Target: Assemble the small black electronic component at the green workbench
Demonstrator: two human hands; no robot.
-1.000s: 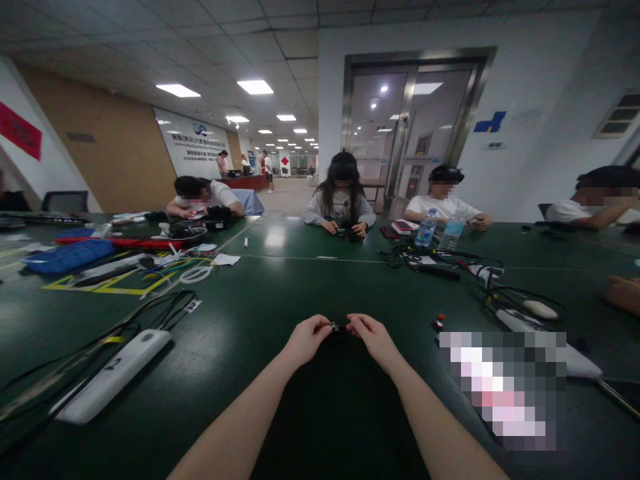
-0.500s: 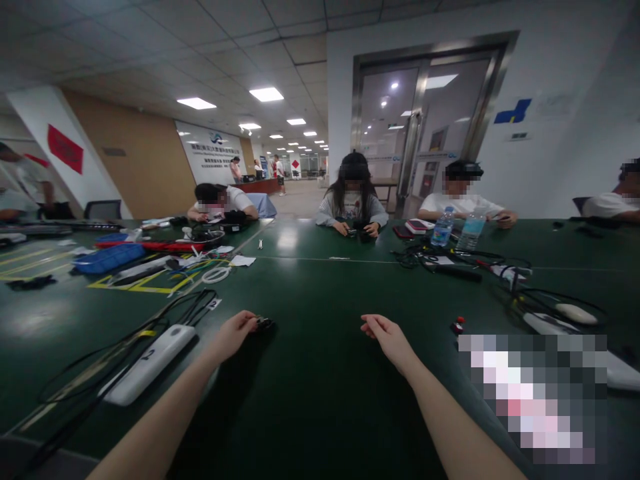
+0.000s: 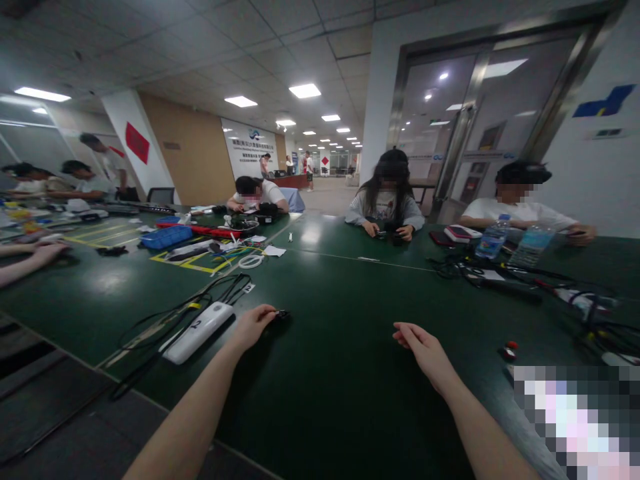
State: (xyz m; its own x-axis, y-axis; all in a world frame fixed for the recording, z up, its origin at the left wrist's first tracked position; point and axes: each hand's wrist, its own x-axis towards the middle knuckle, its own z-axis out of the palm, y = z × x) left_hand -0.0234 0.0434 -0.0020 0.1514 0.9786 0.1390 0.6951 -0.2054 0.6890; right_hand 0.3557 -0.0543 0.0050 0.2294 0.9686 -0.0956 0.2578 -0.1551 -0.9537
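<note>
Small dark object (image 3: 283, 314) is pinched at the fingertips of the left hand (image 3: 254, 327), low over the green surface (image 3: 340, 373); contact with the surface cannot be confirmed. Left grip: closed on the object. Right hand (image 3: 424, 348) is held well apart, fingers loosely bent; whether thumb and fingertips meet cannot be told. A white power strip (image 3: 199, 333), marked "2", is seen just beside the left wrist. A small red-topped item (image 3: 511, 349) is noted right of the right hand.
</note>
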